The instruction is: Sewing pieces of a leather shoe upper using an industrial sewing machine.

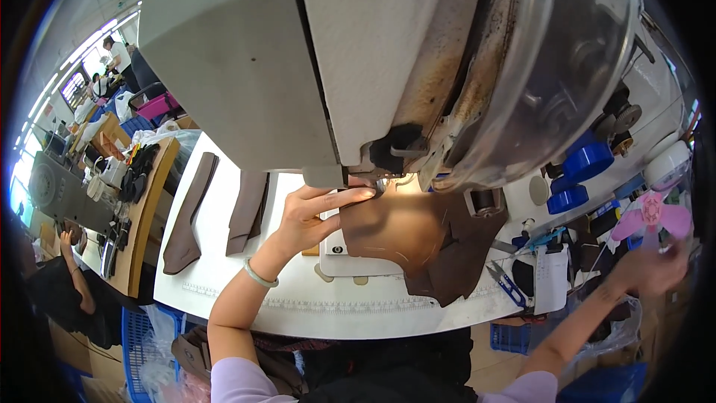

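Observation:
A dark brown sheet piece (395,231), like leather or cloth, lies under the head of the sewing machine (246,60), lit by its lamp. My left hand (309,213) is at the left edge of this piece. Its index finger stretches toward the needle area, with the thumb apart below it, touching the piece's edge. The machine head hides the other fingers in part. My right hand (652,267) is raised off the table at the far right, beside a pink fan (651,214). Motion smears its fingers, so I cannot make out a grip.
Brown strips (192,216) lie left on the white tabletop (298,313). At right are blue-handled scissors (507,283), a paper slip (550,280) and blue round holders (585,160). Blue crates (142,351) stand below left. A cluttered wooden table (153,216) and other people are beyond.

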A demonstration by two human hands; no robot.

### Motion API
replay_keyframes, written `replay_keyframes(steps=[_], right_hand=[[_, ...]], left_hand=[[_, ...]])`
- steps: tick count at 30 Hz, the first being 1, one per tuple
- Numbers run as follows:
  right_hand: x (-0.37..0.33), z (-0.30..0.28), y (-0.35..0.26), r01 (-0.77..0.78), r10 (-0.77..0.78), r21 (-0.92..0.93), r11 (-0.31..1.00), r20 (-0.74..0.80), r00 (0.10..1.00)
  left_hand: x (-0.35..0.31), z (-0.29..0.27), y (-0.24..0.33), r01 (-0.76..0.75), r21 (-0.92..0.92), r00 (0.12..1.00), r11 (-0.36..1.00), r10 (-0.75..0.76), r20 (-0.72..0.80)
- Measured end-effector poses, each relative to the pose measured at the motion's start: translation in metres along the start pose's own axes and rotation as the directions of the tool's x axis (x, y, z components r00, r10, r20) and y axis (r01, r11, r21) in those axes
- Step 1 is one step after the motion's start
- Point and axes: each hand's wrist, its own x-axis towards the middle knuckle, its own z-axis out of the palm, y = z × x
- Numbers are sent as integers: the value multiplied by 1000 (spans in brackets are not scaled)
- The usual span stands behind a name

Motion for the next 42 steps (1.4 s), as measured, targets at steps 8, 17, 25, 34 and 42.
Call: replay_keyframes(steps=[8, 17, 25, 34, 42], right_hand=[[25, 246, 90, -913, 143, 141, -382, 985, 92], [54, 162, 5, -868, 207, 107, -484, 978, 5], [25, 205, 34, -816, 231, 74, -573, 970, -74], [-2, 232, 58, -791, 213, 96, -604, 976, -44], [-3, 275, 103, -854, 69, 222, -470, 974, 215]], left_hand=[[0, 1, -6, -89, 44, 996, 995, 90, -27], [0, -3, 2, -90, 114, 996, 989, 91, -1], [1, -2, 6, -87, 120, 996, 989, 88, -5], [3, -6, 0, -17, 32, 999, 999, 16, 38], [11, -19, -23, 292, -396, 940, 870, -186, 285]])
